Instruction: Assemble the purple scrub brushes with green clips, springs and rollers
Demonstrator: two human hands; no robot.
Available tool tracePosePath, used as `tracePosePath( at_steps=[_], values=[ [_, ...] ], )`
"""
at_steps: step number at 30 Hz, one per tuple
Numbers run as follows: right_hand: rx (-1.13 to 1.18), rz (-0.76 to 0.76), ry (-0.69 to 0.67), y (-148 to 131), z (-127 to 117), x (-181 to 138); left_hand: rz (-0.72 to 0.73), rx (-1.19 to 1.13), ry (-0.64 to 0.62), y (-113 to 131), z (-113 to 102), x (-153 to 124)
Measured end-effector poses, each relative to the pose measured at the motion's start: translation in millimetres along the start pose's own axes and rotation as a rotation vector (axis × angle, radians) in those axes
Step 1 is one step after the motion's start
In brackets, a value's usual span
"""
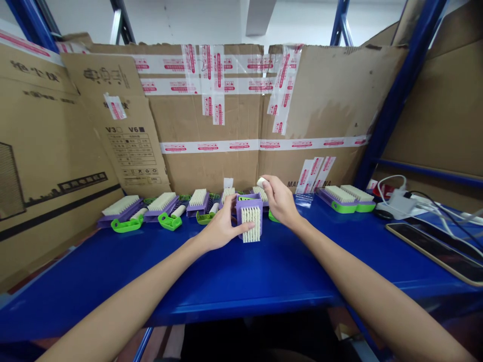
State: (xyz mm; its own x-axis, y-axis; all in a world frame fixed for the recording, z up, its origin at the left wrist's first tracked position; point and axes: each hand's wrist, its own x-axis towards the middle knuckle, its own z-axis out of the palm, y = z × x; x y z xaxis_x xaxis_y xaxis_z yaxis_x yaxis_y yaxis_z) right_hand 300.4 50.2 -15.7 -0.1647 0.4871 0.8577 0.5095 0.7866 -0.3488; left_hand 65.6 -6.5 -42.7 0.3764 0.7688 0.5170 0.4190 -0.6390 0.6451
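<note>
My left hand point(222, 227) grips a purple brush point(250, 217) with white bristles, held upright on the blue table point(234, 276) with the bristles facing me. My right hand point(279, 201) is just right of and above the brush and pinches a small white piece point(261, 181) between its fingertips. A green part point(272, 217) lies under my right hand. Behind my hands a row of purple brushes with green handles point(166, 206) lies along the cardboard wall.
Two more brushes point(345, 197) lie at the right, next to taped strips point(313, 173). A white power strip with cables point(400, 201) and a phone point(433, 249) sit at the far right. Cardboard sheets point(211, 115) wall in the back and left.
</note>
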Motion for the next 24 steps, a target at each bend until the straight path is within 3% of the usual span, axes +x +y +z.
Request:
tracePosePath(
  at_steps=[10, 24],
  values=[
    [-0.002, -0.086, -0.046, -25.9, -0.7, -4.1, 0.026, 0.01, 0.027, 5.8, -3.2, 1.6],
    [0.003, -0.153, -0.028, -33.8, -1.7, -4.2, 0.101, 0.044, 0.205, 10.3, -6.6, 2.9]
  ],
)
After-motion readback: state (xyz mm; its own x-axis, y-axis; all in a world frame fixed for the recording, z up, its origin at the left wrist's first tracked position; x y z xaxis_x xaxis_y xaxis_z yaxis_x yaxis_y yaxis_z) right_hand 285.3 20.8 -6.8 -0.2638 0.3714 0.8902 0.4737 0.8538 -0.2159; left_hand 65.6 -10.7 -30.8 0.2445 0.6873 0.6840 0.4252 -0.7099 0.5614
